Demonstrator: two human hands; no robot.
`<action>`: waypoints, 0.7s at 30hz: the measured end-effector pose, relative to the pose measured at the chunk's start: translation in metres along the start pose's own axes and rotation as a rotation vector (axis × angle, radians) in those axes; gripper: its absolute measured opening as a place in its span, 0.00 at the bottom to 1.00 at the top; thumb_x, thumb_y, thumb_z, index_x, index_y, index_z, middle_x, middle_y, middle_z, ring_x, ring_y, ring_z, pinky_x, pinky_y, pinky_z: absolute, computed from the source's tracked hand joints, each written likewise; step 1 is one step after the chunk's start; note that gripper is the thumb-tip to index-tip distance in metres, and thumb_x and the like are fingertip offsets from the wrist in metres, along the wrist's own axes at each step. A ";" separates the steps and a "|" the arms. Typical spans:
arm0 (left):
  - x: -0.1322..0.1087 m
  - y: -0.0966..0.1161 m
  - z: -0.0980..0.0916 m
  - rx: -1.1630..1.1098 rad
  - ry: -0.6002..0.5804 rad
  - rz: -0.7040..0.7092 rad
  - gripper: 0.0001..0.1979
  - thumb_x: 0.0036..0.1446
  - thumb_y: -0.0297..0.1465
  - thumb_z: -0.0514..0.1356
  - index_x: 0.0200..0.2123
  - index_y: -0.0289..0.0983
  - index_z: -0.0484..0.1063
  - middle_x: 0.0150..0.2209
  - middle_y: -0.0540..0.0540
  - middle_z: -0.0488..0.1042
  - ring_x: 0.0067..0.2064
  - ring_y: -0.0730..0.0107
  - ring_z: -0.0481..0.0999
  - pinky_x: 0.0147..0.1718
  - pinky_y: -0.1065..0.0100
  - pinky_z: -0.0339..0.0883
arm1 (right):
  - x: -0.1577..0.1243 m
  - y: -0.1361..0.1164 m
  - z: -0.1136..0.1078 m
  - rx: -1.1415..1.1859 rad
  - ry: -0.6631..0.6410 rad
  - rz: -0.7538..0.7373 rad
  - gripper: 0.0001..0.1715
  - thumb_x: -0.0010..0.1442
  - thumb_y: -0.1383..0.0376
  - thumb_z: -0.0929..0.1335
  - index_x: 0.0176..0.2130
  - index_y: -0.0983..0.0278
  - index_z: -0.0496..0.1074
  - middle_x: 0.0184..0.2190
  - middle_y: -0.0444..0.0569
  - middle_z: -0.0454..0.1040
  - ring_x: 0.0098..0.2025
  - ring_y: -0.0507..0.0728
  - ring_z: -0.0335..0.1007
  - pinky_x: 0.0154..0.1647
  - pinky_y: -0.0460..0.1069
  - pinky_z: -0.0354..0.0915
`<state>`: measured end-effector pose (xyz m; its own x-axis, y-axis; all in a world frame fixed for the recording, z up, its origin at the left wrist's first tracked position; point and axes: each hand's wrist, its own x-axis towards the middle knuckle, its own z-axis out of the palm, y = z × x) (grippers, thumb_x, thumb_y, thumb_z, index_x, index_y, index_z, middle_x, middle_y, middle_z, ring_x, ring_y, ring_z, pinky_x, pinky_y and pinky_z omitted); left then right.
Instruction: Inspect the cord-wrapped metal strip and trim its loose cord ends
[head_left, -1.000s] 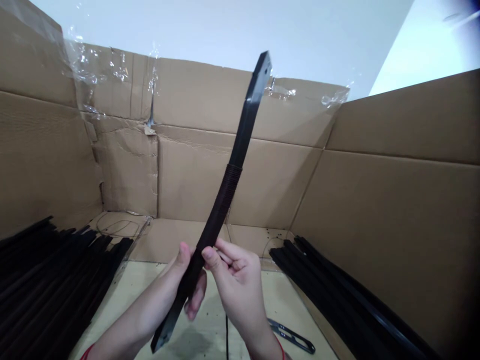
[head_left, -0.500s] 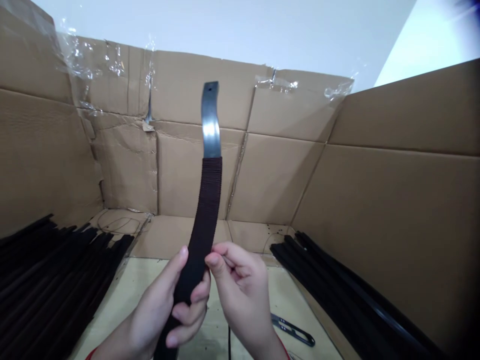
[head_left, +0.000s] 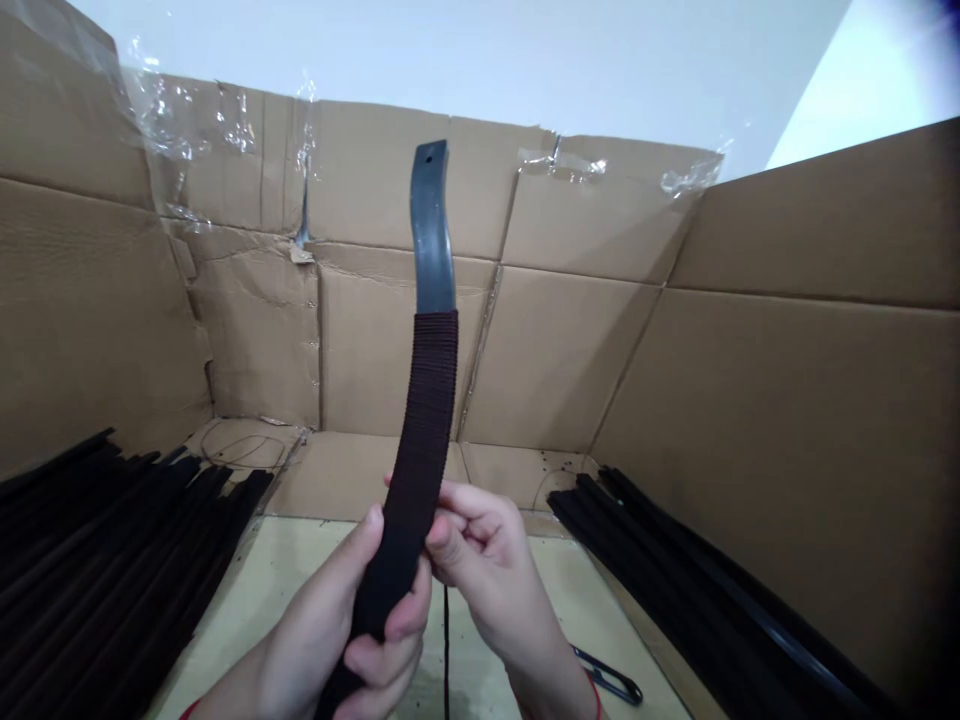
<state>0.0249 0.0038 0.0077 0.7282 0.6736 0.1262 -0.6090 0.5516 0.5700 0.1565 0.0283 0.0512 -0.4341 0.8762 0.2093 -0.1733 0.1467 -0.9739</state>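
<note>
A curved metal bar wrapped in dark cord is standing nearly upright, its long axis rising away from the hands toward its bare drilled end. The left hand is closing firmly around the lower wrapping, while the right hand is curling its fingers narrowly against the wrapped edge, grip uncertain.

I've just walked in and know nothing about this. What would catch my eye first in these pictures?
The curved metal strip stands out first: it rises up the middle of the view, its lower part wrapped in dark cord and its bare grey tip showing a small hole. The left hand grips it low down, with the right hand beside it. Piles of black strips lie to the left and right, inside tall cardboard walls.
</note>
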 end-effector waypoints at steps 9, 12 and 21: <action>0.007 0.000 -0.015 0.492 0.559 0.260 0.29 0.56 0.57 0.54 0.26 0.34 0.64 0.19 0.52 0.61 0.21 0.79 0.59 0.20 0.76 0.53 | -0.004 0.007 0.014 -0.066 0.156 0.013 0.21 0.55 0.53 0.73 0.38 0.69 0.78 0.19 0.45 0.72 0.19 0.52 0.70 0.22 0.45 0.69; 0.003 0.003 -0.008 0.316 0.518 0.207 0.31 0.50 0.60 0.57 0.24 0.35 0.61 0.18 0.56 0.52 0.19 0.82 0.48 0.17 0.77 0.43 | -0.002 0.009 0.018 -0.085 0.177 0.034 0.19 0.55 0.54 0.73 0.35 0.69 0.77 0.22 0.48 0.75 0.23 0.53 0.74 0.23 0.44 0.71; 0.001 0.003 -0.009 -0.059 0.209 0.019 0.31 0.48 0.57 0.62 0.21 0.35 0.57 0.14 0.60 0.46 0.15 0.87 0.41 0.14 0.80 0.36 | -0.003 -0.001 0.010 -0.034 0.072 0.084 0.13 0.59 0.60 0.71 0.35 0.69 0.79 0.24 0.50 0.79 0.25 0.50 0.75 0.25 0.39 0.69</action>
<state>0.0212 0.0106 0.0026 0.6394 0.7680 -0.0379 -0.6436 0.5615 0.5200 0.1488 0.0207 0.0527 -0.3814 0.9165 0.1207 -0.1082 0.0854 -0.9904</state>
